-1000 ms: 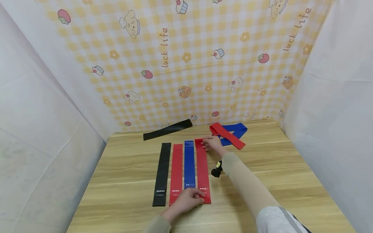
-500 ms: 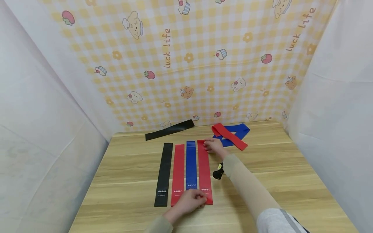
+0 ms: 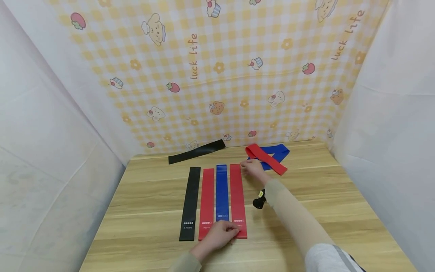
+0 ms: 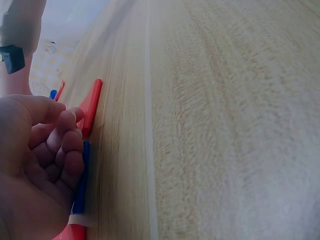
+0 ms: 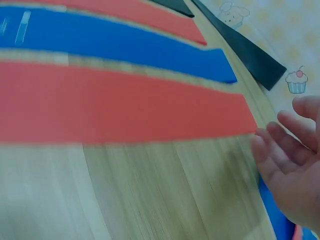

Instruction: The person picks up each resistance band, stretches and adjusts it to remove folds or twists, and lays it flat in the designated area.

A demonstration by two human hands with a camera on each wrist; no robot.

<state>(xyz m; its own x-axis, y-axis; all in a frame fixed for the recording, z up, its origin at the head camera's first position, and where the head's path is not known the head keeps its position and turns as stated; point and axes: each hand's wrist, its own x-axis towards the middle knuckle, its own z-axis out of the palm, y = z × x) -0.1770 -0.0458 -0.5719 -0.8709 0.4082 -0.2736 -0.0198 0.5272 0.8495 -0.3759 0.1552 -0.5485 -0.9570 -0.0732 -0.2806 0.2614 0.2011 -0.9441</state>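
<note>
Several flat resistance bands lie side by side on the wooden table: a black band (image 3: 190, 204), a red band (image 3: 206, 200), a blue band (image 3: 222, 189) and a second red band (image 3: 238, 196) at the right. My left hand (image 3: 219, 235) is at the near end of that right red band, pinching its edge with curled fingers; it covers the blue band's near end. My right hand (image 3: 255, 169) is beside the same band's far right corner. In the right wrist view, the relaxed fingers (image 5: 292, 145) are parted, with one fingertip right at the corner.
Behind the row, another black band (image 3: 197, 152) lies slanted near the checkered cloth. At the back right, a folded red band (image 3: 268, 158) crosses a blue band (image 3: 281, 152). A black device (image 3: 259, 201) shows at the right wrist. White sheets hang on both sides.
My right hand has moved slightly right, off the far end of the right red band, and that end now lies flat and straight. My left hand stays at the near end.
</note>
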